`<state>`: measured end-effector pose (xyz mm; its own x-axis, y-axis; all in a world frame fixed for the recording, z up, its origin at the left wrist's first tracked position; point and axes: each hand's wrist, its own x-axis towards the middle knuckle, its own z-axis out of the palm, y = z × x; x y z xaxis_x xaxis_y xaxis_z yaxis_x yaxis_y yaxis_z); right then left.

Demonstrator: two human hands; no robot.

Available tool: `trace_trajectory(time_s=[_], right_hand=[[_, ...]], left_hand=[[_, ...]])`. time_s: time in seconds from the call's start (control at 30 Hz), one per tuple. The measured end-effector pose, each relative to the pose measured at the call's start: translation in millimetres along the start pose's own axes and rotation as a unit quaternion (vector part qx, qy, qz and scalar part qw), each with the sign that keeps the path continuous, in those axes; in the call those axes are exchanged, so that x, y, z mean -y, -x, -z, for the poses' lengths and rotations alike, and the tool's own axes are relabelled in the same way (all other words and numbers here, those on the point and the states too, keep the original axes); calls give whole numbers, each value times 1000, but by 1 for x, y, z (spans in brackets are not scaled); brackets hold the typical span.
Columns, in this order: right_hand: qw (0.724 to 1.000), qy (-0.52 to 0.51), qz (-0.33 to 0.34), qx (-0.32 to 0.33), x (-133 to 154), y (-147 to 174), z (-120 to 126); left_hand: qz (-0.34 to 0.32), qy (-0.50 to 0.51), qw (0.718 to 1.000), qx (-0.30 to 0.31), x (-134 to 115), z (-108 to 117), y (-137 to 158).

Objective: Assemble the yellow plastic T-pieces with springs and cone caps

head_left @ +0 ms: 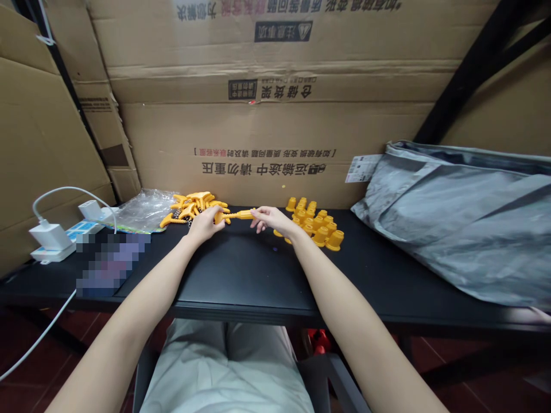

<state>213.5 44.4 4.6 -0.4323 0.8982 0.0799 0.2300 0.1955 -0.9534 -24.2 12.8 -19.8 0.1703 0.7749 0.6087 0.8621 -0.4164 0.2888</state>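
Between my two hands, a little above the black table (249, 281), a slim yellow plastic piece (243, 214) is held lengthwise. My left hand (205, 225) is closed around its left end. The fingers of my right hand (270, 219) pinch its right end. Just behind my left hand lies a pile of yellow plastic parts (198, 201) with small dark chains among them. Beyond my right hand, several yellow cup-shaped pieces (320, 235) stand in a group, partly hidden by the hand and wrist.
A clear plastic bag (148, 207) lies at the back left, near a power strip (55, 250) with white chargers and a cable. A blurred-out flat item (112, 265) rests in front. A large grey bag (460, 223) takes up the right side. Cardboard (267, 126) walls the back.
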Motion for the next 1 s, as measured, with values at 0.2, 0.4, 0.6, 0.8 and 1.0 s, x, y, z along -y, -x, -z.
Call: trace_trajectory(time_s=[0.2, 0.4, 0.6, 0.8, 1.0], right_hand=[[997, 23, -61, -34, -2, -4, -5], [1000, 5, -3, -12, -7, -3, 2], [1000, 17, 14, -10, -5, -3, 2], [999, 34, -5, -15, -3, -2, -1], [1000, -12, 22, 14, -5, 0, 4]], left_hand=[[-2, 6, 1000, 3, -3, 0, 2], [5, 7, 1000, 11, -1, -1, 1], [3, 9, 1000, 11, -1, 0, 1], [-5, 11, 1000, 13, -1, 0, 0], [-6, 6, 1000, 12, 2, -1, 0]])
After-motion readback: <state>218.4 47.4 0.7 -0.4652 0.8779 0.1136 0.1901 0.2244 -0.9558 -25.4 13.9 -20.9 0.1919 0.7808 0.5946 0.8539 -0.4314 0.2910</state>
